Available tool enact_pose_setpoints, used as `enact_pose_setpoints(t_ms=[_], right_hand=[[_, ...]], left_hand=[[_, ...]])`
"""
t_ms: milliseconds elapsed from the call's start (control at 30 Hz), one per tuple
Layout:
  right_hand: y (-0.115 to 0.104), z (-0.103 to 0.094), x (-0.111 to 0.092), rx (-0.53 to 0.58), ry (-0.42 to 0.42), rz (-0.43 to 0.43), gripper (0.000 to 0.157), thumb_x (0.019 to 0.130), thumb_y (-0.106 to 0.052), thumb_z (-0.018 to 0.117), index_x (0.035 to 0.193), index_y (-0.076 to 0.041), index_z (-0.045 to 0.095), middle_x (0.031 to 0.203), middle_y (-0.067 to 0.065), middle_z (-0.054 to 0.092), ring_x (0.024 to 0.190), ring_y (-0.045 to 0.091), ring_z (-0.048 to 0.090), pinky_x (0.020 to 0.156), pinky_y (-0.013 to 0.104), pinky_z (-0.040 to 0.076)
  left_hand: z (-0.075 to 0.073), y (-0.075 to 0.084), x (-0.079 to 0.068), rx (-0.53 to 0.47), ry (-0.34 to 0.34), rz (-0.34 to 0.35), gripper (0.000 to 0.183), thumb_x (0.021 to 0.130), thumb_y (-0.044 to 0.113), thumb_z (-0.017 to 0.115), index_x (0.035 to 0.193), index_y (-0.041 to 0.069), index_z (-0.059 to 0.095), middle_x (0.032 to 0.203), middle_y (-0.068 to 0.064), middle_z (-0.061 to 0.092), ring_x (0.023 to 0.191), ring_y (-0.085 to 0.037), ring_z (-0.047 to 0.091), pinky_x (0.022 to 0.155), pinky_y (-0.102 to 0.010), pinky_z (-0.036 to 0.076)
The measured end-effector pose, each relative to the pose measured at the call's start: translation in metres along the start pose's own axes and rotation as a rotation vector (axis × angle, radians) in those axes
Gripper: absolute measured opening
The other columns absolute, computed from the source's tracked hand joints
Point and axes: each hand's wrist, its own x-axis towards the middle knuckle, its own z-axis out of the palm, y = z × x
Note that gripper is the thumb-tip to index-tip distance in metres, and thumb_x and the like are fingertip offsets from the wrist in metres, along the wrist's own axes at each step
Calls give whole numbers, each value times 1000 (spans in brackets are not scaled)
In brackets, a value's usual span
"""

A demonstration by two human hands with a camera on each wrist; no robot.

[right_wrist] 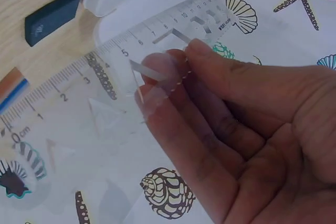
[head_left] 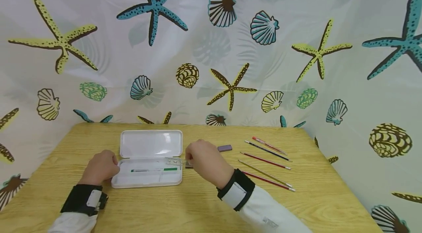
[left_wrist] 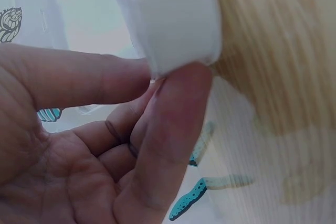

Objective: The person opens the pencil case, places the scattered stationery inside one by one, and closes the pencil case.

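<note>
An open white pencil case (head_left: pixel 138 181) lies on the wooden table with its lid (head_left: pixel 141 143) tipped back. A clear pen with green ends (head_left: pixel 170 169) rests inside its tray. At the case's left side, my left hand (head_left: pixel 101 167) pinches the edge between thumb and fingers; the left wrist view shows the white wall (left_wrist: pixel 181 24) at the fingertips. My right hand (head_left: pixel 209 161) is by the case's right side. It grips a transparent ruler (right_wrist: pixel 73 90) with centimetre marks and cut-out shapes, held between thumb and fingers. In the head view the ruler's far end reaches over the tray.
A dark eraser (right_wrist: pixel 52 18) lies just right of the case, partly hidden by my right hand in the head view. Farther right is a purplish eraser (head_left: pixel 225 148). Several pencils (head_left: pixel 265 160) and a red-capped pen (head_left: pixel 268 145) lie at the right. A patterned cloth (head_left: pixel 197 53) hangs behind.
</note>
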Motion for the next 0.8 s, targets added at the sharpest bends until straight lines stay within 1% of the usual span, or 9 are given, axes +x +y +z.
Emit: enact_pose_setpoints(t_ms=[133,233,433,500,633,800], right_hand=[[-11,3,11,-28,17,-26,11,89,-1,75,85,-11,78,82,-3,70,72,8,60,67,23,51],[-20,7,21,-32,20,-51,9,90,-4,75,88,-12,79,84,-4,71,74,7,61,67,21,51],[-38,20,41,18,34,-109,8,93,-8,74,96,-12,80,93,-3,75,83,8,68,73,20,52],[-43,26,48,31,27,-127,9,94,-8,73,99,-12,80,96,-3,76,86,8,69,74,19,52],[-52,38,60,30,8,-149,10,93,-10,75,100,-13,81,97,-4,76,84,7,69,71,15,50],[-58,50,75,28,-39,-130,10,91,-8,76,98,-14,81,95,-6,75,82,5,67,68,14,49]], left_hand=[[0,-1,-1,1,3,12,11,80,1,61,87,-7,58,76,-14,54,67,-28,55,59,-34,43],[-1,-1,0,1,0,4,11,79,0,60,87,-7,59,76,-14,55,68,-27,55,59,-34,43],[-1,-2,2,-10,1,6,11,79,0,60,88,-7,58,77,-14,55,69,-28,55,60,-35,43],[0,-2,2,-11,1,7,10,79,0,60,87,-7,58,77,-14,54,68,-27,55,59,-34,43],[-1,-3,2,-4,-6,-4,9,80,0,61,87,-5,58,76,-12,54,68,-26,55,59,-34,42],[-2,-2,2,-2,-9,-21,9,82,1,61,87,-5,58,77,-13,54,69,-27,55,59,-34,43]])
